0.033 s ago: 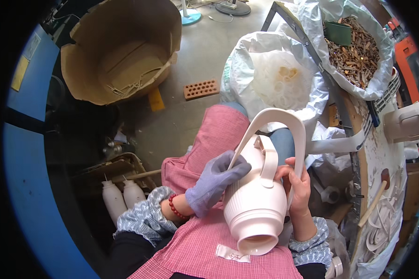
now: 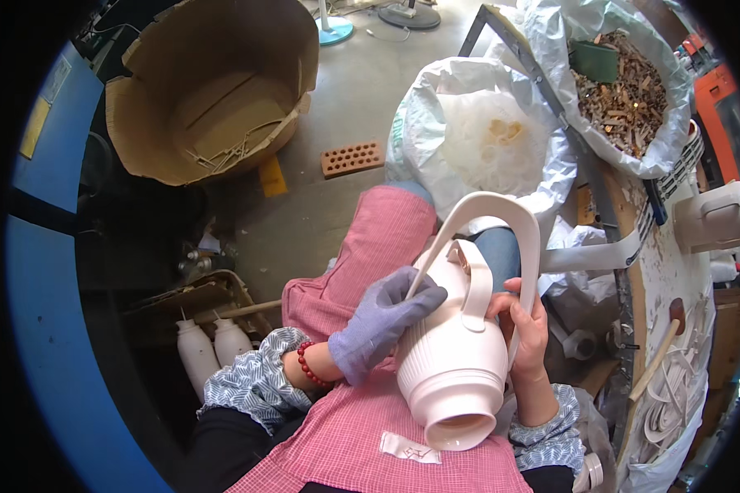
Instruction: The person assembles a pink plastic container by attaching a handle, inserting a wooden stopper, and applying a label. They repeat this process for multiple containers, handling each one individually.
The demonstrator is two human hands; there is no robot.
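Over on the far left, two white plastic bottles (image 2: 214, 349) are standing side by side on the floor next to a blue panel (image 2: 45, 271), and above them a big open cardboard box (image 2: 214, 82) is sitting with scraps inside. A perforated red brick (image 2: 352, 158) is lying on the concrete floor just right of the box.

Moving toward the middle, the left hand (image 2: 382, 320), wearing a greyish-purple glove and a red bead bracelet (image 2: 306, 366) at the wrist, is pressing its fingers against the side of a pale unglazed ceramic jug (image 2: 456, 361), curled onto it rather than open. The jug is resting on the pink checked apron (image 2: 362, 427) over the person's lap, mouth pointing toward the camera, tall looped handle arching up away from it.

The right hand (image 2: 524, 324), bare, is gripping the jug's other side, fingers wrapped near the smaller handle.

Further right, a white sack (image 2: 485, 131) is standing open, a bag of wood shavings (image 2: 625, 82) is sitting beyond it, and the worktop (image 2: 674, 271) is carrying clay strips (image 2: 674, 394).
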